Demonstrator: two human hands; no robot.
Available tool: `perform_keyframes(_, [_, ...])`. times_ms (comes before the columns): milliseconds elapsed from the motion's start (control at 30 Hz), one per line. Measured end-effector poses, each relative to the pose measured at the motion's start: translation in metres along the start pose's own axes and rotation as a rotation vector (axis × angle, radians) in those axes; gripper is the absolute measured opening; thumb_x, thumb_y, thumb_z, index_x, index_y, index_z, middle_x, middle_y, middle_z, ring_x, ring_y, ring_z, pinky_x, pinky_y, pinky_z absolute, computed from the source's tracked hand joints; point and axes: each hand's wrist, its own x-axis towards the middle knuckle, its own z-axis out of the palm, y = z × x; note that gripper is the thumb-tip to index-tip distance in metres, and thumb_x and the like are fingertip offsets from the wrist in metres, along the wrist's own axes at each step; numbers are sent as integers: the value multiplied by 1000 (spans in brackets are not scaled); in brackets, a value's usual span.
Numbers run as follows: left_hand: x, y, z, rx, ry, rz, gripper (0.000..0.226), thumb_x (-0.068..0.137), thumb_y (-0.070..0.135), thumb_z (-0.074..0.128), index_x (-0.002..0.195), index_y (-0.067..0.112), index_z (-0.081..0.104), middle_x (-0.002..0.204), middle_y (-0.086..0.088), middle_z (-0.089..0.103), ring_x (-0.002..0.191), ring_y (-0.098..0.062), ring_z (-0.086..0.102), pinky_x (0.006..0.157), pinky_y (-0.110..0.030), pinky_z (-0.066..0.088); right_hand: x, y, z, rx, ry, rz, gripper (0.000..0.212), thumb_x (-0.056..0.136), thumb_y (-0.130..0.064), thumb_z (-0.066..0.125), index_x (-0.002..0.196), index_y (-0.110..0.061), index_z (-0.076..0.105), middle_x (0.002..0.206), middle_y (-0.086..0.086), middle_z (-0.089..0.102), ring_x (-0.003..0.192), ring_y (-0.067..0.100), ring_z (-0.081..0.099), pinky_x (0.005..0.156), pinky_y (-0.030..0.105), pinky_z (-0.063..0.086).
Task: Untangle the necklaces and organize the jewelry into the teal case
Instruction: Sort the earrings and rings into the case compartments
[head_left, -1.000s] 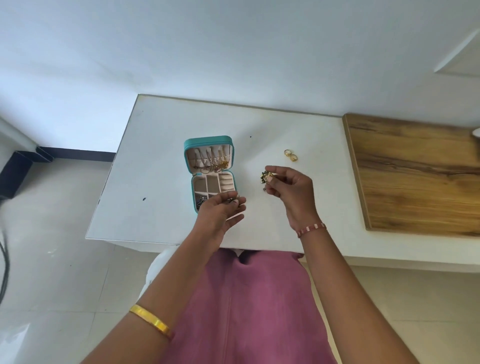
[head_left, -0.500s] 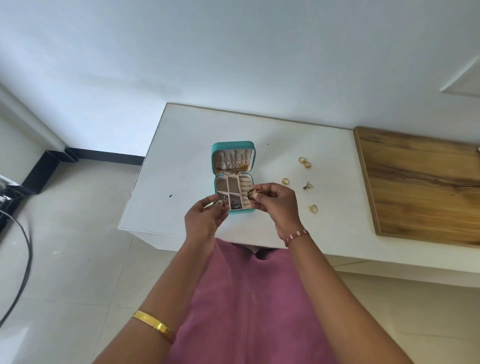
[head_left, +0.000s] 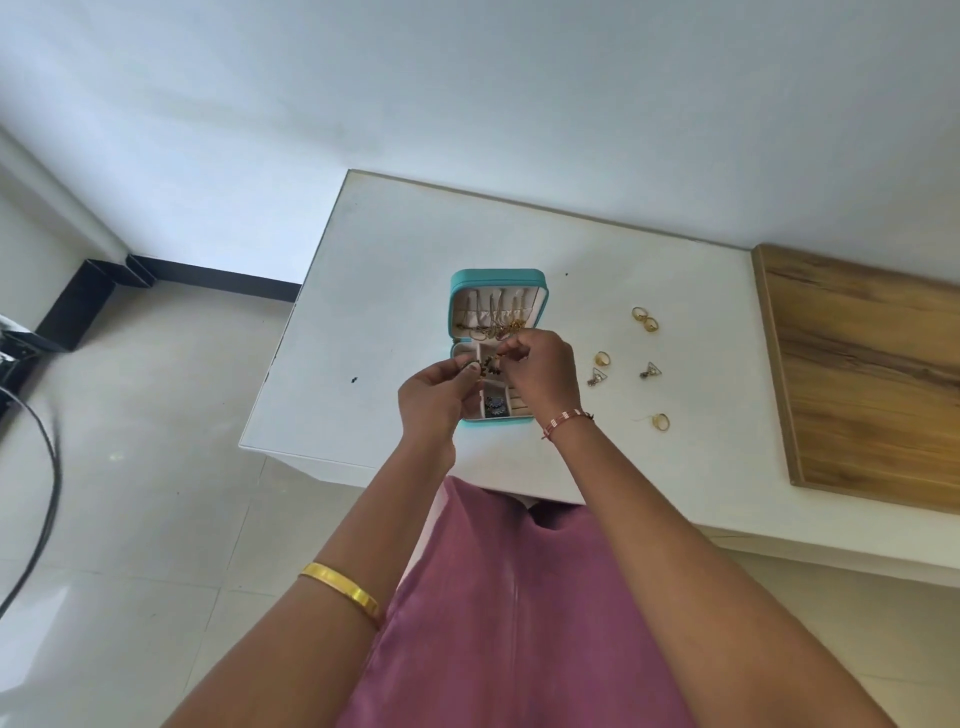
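Teal case (head_left: 497, 280) open on white table (head_left: 395, 291), lid half at 12 o'clock, tray half at 6. Gold chains (head_left: 498, 325) hanging inside lid; dark blue piece (head_left: 496, 404) in a near tray compartment.

Both hands raised over tray half. Left hand (head_left: 434, 397) at 9 o'clock of tray, fingers curled, thumb and forefinger pinched on small dark beaded piece (head_left: 489, 365). Right hand (head_left: 545, 369) at 3 o'clock of tray, fingers curled, tips pinched on same piece from the other side. Beaded piece between the two hands, above tray; cannot tell whether touching case. Too small to tell what kind of jewelry.

Loose items on table at 3 o'clock of case: pair of gold rings (head_left: 645, 318) farthest back, touching each other; single gold ring (head_left: 601, 358) just beside right hand; triangular earring (head_left: 596, 376) right below it; second triangular earring (head_left: 650, 370) farther at 3 o'clock; one more gold ring (head_left: 661, 421) nearer table front, apart from rest.

Wooden board (head_left: 862, 374) on table, far 3 o'clock. Gold bangle (head_left: 340, 590) on left forearm, beaded bracelet (head_left: 566, 420) on right wrist. Pink garment (head_left: 519, 623) at 6 o'clock. Black cable (head_left: 44, 519) on tiled floor at 9 o'clock.
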Motion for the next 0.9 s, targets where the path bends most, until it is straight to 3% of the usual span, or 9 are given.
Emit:
perform_keyframes(67, [4, 1, 0, 34, 26, -1, 17, 85, -2, 61, 102, -2, 64, 75, -6, 62, 58, -12, 57, 52, -14, 51, 6, 3, 3, -101, -22, -20, 16, 80, -3, 63, 93, -6, 72, 100, 14, 69, 91, 27, 63, 79, 29, 51])
perform_keyframes(167, [7, 0, -2, 30, 45, -26, 16, 85, -2, 61, 100, -2, 63, 75, -6, 61, 62, -14, 54, 53, -13, 50, 9, 5, 3, -137, -49, -28, 17, 82, -6, 63, 97, -6, 72, 103, 14, 68, 94, 28, 62, 79, 26, 47])
perform_keyframes(333, [4, -3, -3, 3, 14, -53, 17, 84, -3, 61, 100, -2, 62, 78, -8, 64, 63, -15, 61, 62, -18, 55, -6, -2, -9, 77, 17, 0, 14, 83, -3, 61, 92, -3, 72, 98, 12, 71, 89, 20, 64, 78, 22, 47])
perform_keyframes(467, [-1, -4, 1, -27, -34, -37, 13, 83, -8, 59, 95, -3, 63, 75, -10, 66, 55, -13, 67, 60, -19, 57, -22, -7, -12, 254, -88, 54, 14, 81, -9, 67, 92, -5, 72, 92, 11, 71, 85, 20, 66, 82, 35, 55])
perform_keyframes(667, [-2, 4, 12, -44, -75, -11, 20, 88, -10, 45, 97, -4, 63, 77, -14, 65, 60, -19, 66, 70, -27, 57, -12, -10, -15, 230, -51, 45, 14, 78, -1, 67, 92, -2, 71, 89, 15, 72, 77, 22, 68, 77, 34, 57])
perform_keyframes(800, [1, 9, 16, -63, 18, -29, 25, 88, -11, 41, 94, 2, 61, 78, -9, 63, 65, -16, 61, 57, -19, 56, 4, -11, -13, 137, 12, 38, 14, 77, -1, 68, 90, -1, 72, 90, 16, 72, 78, 19, 65, 80, 28, 53])
perform_keyframes(900, [0, 8, 16, -102, 53, -35, 22, 89, -9, 42, 99, 0, 59, 80, -9, 64, 68, -16, 62, 57, -17, 55, 12, -8, -6, 62, -15, 25, 14, 76, 0, 67, 90, -1, 72, 93, 16, 72, 87, 24, 66, 78, 22, 47])
